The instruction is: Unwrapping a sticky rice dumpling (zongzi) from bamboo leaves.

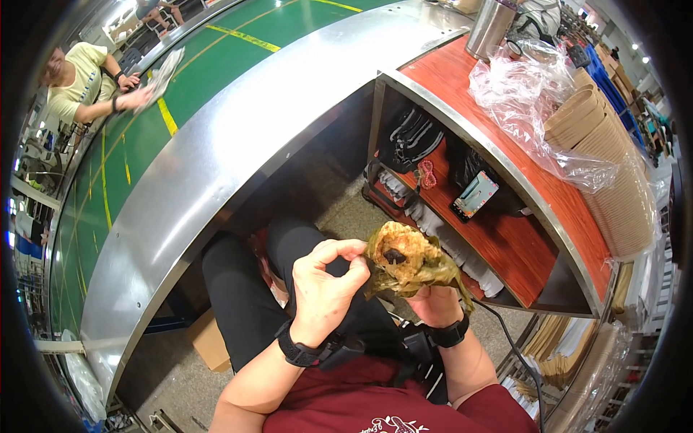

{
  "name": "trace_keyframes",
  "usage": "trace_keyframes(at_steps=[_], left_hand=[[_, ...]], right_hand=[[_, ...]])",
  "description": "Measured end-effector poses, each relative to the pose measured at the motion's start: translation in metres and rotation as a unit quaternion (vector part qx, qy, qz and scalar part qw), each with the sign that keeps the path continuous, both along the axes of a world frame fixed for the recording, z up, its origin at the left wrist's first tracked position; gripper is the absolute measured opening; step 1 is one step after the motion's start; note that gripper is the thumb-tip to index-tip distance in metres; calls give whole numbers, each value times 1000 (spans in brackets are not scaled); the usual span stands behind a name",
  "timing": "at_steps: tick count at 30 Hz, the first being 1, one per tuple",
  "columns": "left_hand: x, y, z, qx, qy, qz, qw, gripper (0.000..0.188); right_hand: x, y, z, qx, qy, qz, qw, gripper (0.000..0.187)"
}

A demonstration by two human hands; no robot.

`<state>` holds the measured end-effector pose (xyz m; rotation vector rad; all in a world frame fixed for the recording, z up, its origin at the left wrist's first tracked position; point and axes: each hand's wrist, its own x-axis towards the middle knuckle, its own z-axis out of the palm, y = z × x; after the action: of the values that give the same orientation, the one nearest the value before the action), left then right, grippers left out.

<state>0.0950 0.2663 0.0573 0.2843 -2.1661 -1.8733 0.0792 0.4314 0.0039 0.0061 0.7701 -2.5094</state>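
A sticky rice dumpling (395, 256) in an opened green leaf wrapper (442, 273) is held up over my lap. Its yellowish-brown rice is bare on top, with a dark piece of filling in the middle. My right hand (437, 307) grips it from below through the leaf, its fingers partly hidden. At the dumpling's left edge, my left hand (326, 285) is closed in a pinch, thumb and forefinger touching the wrapper. Both wrists carry black bands.
A metal-edged worktable (253, 115) curves around me, with a green belt beyond it. In a red wooden shelf (520, 263) lies a phone (476, 195). Stacked brown paper pieces (599, 173), clear plastic (527, 94) and a metal cup (491, 27) stand above. A person (86, 79) works across the belt.
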Motion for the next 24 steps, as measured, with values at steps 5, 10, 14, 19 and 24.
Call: trace_keyframes(at_steps=[5,10,14,19,24], left_hand=[[-8,-12,11,-260,133,26,956,18],[-16,-31,17,-268,127,20,955,19],[-20,-37,13,-238,94,5,967,19],[-26,-36,10,-214,109,-23,970,18],[-26,-18,-2,-20,-19,-157,987,15]], right_hand=[[-4,6,-10,-35,-33,66,997,28],[0,6,-3,2,-86,65,994,32],[5,8,-16,8,-98,57,994,45],[13,5,-3,40,187,16,981,50],[10,18,-27,-111,62,98,987,58]])
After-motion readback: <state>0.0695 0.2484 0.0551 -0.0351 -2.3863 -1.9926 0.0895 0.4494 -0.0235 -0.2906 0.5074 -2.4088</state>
